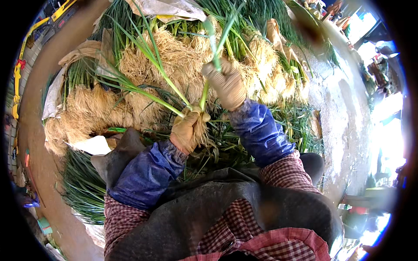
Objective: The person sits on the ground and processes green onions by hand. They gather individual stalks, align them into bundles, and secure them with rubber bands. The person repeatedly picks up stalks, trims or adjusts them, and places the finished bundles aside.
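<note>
My left hand (185,130), in a tan glove, grips a small clump of green-leaved allium plants by their white bases, with pale roots (200,132) hanging below. Its green stalks (147,93) fan out up and to the left. Above and to the right, my right hand (227,83), also gloved and slightly blurred, is closed around the green leaves (212,42) of one upright stalk that rises from the clump. Blue sleeve covers reach over both forearms. Behind the hands lie bundles of the same plants with thick straw-coloured roots (163,58).
More rooted bundles (88,111) lie at the left, with green leaves (81,186) below them. Loose leaf scraps (225,140) cover the ground between the knees. Pale sacking (173,9) lies across the far bundles. A yellow-framed object (17,78) stands at the far left.
</note>
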